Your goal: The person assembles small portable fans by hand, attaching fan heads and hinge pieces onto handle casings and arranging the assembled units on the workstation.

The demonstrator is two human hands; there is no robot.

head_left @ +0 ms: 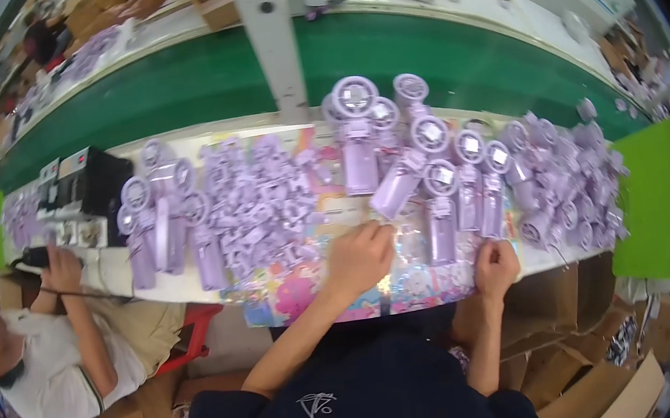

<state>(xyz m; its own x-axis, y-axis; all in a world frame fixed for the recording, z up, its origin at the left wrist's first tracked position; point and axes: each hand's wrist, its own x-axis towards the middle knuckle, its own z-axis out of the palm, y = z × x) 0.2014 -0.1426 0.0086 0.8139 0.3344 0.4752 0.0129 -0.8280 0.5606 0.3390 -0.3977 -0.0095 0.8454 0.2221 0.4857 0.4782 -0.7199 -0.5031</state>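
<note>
My left hand point(360, 257) is over the patterned mat, its fingers curled together close to the lower end of a tilted lilac handheld fan housing point(398, 186). Whether it touches that housing, or what its fingers hold, I cannot make out. Near the table's front edge, my right hand point(497, 267) is closed in a pinch, and anything between its fingertips is hidden. Just beyond it stands another lilac fan housing point(492, 201) with a round head. More housings of this kind, such as a large one point(359, 159), cluster in front of me.
Small lilac plastic parts point(260, 206) lie heaped left of centre. A pile of round lilac parts point(570, 178) covers the right end. Black machines point(88, 195) stand at left, where a co-worker point(58, 355) sits. A metal post point(272, 40) rises before the green conveyor belt point(432, 48).
</note>
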